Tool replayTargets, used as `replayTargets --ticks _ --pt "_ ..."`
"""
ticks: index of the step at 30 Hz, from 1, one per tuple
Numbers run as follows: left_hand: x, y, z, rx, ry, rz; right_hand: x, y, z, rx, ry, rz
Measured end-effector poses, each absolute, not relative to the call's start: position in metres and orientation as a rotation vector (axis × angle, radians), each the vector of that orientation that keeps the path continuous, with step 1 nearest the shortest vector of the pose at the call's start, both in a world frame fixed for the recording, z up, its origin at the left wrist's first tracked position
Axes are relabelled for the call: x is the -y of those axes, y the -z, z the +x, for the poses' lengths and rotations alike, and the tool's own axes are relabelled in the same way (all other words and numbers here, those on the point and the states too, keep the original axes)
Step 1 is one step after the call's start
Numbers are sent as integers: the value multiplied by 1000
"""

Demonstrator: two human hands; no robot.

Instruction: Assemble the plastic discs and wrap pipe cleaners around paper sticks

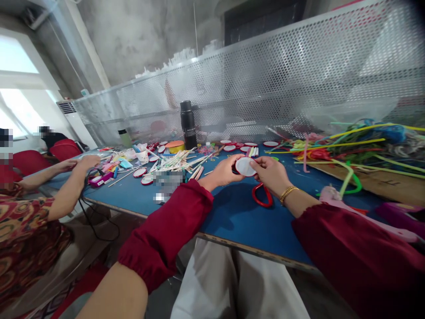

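Note:
Between my two hands is a small round white disc with a dark red rim [245, 167], held up above the blue tabletop. My left hand [229, 170] grips its left edge with closed fingers. On the opposite side, my right hand [272, 173] pinches the disc's edge, thumb on the white face. A red loop handle [263, 196], perhaps of scissors, lies on the table just below my hands; the rest of it is hidden. More red-rimmed white discs [229, 148] lie behind my hands, and a few others [140, 172] lie to the left.
A black bottle [188, 126] stands near the perforated metal screen [265, 84]. Thin sticks [175, 161] are piled left of centre. Colourful pipe cleaners [358, 141] heap over cardboard [375, 181] at right, near a pink glue gun [361, 210]. A co-worker's arms [71, 186] reach over the table at left.

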State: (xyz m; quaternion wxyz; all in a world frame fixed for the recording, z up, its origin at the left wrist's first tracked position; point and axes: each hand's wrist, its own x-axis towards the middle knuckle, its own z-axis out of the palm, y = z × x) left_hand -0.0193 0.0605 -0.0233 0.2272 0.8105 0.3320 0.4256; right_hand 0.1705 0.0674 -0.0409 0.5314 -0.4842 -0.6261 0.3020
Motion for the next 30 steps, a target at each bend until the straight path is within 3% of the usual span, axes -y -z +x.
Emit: replayTargets --ticks 7,12,30 --pt "-58 17 -27 -800 -1090 1801 -65 38 172 1612 -622 -1120" --pt "-55 10 -31 -923 -1217 1509 -57 33 167 1746 -587 -1074" --pt "-47 8 -28 -983 -1238 1474 -47 31 163 1847 -478 -1030"
